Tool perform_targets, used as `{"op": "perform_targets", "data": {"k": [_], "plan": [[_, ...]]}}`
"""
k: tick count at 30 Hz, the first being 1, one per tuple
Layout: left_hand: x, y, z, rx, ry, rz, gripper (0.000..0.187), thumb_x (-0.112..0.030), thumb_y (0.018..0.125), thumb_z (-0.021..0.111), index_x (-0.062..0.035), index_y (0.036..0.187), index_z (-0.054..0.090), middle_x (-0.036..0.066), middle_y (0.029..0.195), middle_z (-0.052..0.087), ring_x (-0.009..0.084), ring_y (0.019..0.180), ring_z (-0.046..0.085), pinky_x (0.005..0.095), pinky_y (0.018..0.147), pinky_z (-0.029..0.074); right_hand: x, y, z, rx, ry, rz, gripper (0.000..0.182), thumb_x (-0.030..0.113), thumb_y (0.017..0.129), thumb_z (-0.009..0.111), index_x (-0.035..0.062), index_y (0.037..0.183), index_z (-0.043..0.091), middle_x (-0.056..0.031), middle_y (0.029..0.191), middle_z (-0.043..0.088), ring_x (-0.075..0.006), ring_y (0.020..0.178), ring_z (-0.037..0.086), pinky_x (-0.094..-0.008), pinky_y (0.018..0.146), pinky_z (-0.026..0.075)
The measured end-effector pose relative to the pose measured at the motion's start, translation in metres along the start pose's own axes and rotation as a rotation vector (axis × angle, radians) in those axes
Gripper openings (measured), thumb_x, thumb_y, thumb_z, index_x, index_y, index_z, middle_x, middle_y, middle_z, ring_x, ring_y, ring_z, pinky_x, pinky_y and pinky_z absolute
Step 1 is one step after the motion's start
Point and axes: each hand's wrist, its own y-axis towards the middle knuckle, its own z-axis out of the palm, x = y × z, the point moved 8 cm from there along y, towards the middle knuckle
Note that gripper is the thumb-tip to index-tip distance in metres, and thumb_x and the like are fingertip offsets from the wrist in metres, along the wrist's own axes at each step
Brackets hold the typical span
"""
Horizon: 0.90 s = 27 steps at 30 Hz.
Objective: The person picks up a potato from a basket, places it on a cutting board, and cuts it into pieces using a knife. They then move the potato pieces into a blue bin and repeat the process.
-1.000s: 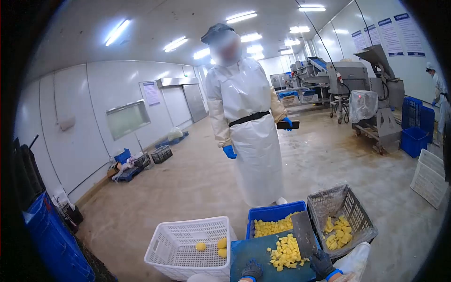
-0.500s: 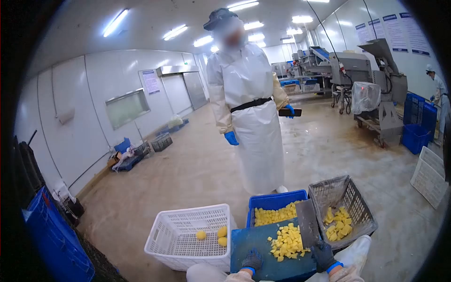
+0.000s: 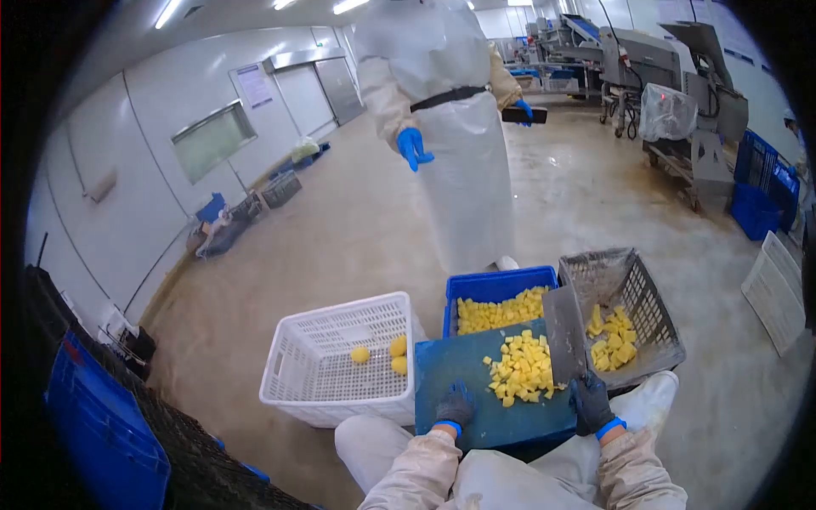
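My left hand [image 3: 455,404], in a dark glove, lies flat with fingers apart on the blue cutting board [image 3: 446,361]. In my gloved right hand [image 3: 590,403], fingers wrap round the handle end of a broad-bladed cleaver [image 3: 563,331]; the handle itself is hidden. The blade stands along the board's right edge, beside a pile of yellow cubes [image 3: 521,365]. Behind the board, a blue crate [image 3: 501,279] holds more yellow cubes. A dark basket [image 3: 654,319] on the right contains larger yellow chunks [image 3: 614,340].
Left of the board stands a white crate [image 3: 327,399] with several round yellow pieces [image 3: 360,354]. A person [image 3: 459,161] in a white apron faces me, one blue-gloved hand holding a phone [image 3: 524,115]. Machinery [image 3: 646,59] stands at the back right; a white basket lid [image 3: 775,293] leans at far right.
My view has tilted down, bringing my forearms and legs into sight. The other person's empty gloved hand has risen, fingers now pointing outward. My hands stay at the board.
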Motion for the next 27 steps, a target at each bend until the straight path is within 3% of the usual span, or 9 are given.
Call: {"op": "perform_targets", "data": {"k": [2,4,6,7,8,10,11,17,27], "plan": [[0.003,-0.002,0.000,-0.019,-0.039,-0.020,0.059,-0.035,0.086,0.045,-0.0020,0.134,0.035,0.022,0.136,0.037,0.0381,0.122,0.039,0.0472,0.099,0.036,-0.003,0.003,-0.002,-0.028,-0.017,-0.095,0.015,0.019,0.089,0.052,0.0068,0.080,0.052,-0.0004,0.058,0.049,-0.0105,0.047,0.047,-0.0263,0.043,0.039],[-0.003,0.002,0.002,-0.054,0.054,0.119,0.058,-0.035,0.085,0.047,-0.0023,0.132,0.035,0.024,0.130,0.041,0.0399,0.117,0.044,0.0472,0.096,0.038,-0.014,0.004,-0.001,-0.020,0.028,-0.012,0.015,0.020,0.089,0.052,0.0074,0.081,0.052,-0.0003,0.059,0.048,-0.0102,0.047,0.047,-0.0259,0.043,0.039],[0.000,0.002,0.002,-0.042,0.006,0.080,0.057,-0.035,0.086,0.047,-0.0025,0.131,0.036,0.025,0.130,0.040,0.0405,0.115,0.045,0.0480,0.095,0.038,-0.014,0.009,-0.004,-0.041,-0.178,-0.304,0.015,0.020,0.089,0.053,0.0077,0.081,0.051,-0.0003,0.058,0.048,-0.0100,0.046,0.047,-0.0258,0.043,0.040],[0.001,0.001,-0.001,-0.047,-0.041,0.049,0.055,-0.034,0.086,0.046,-0.0028,0.130,0.037,0.026,0.129,0.040,0.0411,0.113,0.046,0.0487,0.094,0.038,0.015,-0.006,0.001,-0.022,-0.001,-0.001,0.014,0.019,0.089,0.053,0.0079,0.081,0.051,-0.0005,0.058,0.048,-0.0101,0.046,0.046,-0.0262,0.042,0.039],[-0.004,-0.002,-0.006,-0.033,-0.042,0.043,0.055,-0.034,0.086,0.046,-0.0028,0.130,0.037,0.026,0.129,0.040,0.0411,0.113,0.046,0.0487,0.094,0.038,0.011,-0.006,0.000,-0.020,-0.004,0.015,0.014,0.019,0.089,0.053,0.0079,0.081,0.051,-0.0005,0.058,0.048,-0.0101,0.046,0.046,-0.0262,0.042,0.039],[-0.012,-0.010,-0.016,-0.001,-0.029,-0.002,0.056,-0.034,0.086,0.046,-0.0034,0.132,0.035,0.026,0.130,0.039,0.0408,0.113,0.046,0.0490,0.094,0.039,-0.002,0.002,-0.001,-0.027,0.045,-0.037,0.014,0.019,0.089,0.053,0.0082,0.080,0.050,-0.0006,0.057,0.047,-0.0103,0.046,0.046,-0.0265,0.041,0.039],[-0.010,-0.011,-0.013,0.007,-0.031,-0.005,0.056,-0.034,0.086,0.046,-0.0034,0.132,0.035,0.026,0.130,0.039,0.0408,0.113,0.046,0.0490,0.094,0.039,-0.013,0.010,-0.004,-0.040,-0.073,-0.174,0.014,0.019,0.089,0.053,0.0083,0.080,0.050,-0.0007,0.057,0.046,-0.0104,0.045,0.046,-0.0260,0.041,0.039],[-0.003,-0.005,-0.006,-0.042,0.039,0.008,0.059,-0.034,0.087,0.045,-0.0035,0.135,0.031,0.027,0.133,0.037,0.0420,0.118,0.043,0.0496,0.094,0.039,-0.004,0.002,0.000,-0.025,0.051,0.002,0.014,0.019,0.090,0.052,0.0083,0.081,0.049,-0.0006,0.057,0.046,-0.0100,0.044,0.046,-0.0251,0.039,0.038],[0.004,0.003,0.003,-0.046,0.017,0.030,0.062,-0.034,0.086,0.048,-0.0054,0.137,0.029,0.028,0.134,0.035,0.0423,0.118,0.043,0.0491,0.095,0.039,-0.010,0.007,0.002,0.011,0.044,-0.072,0.015,0.020,0.091,0.052,0.0086,0.082,0.049,-0.0012,0.056,0.047,-0.0107,0.042,0.045,-0.0246,0.038,0.038]]}}
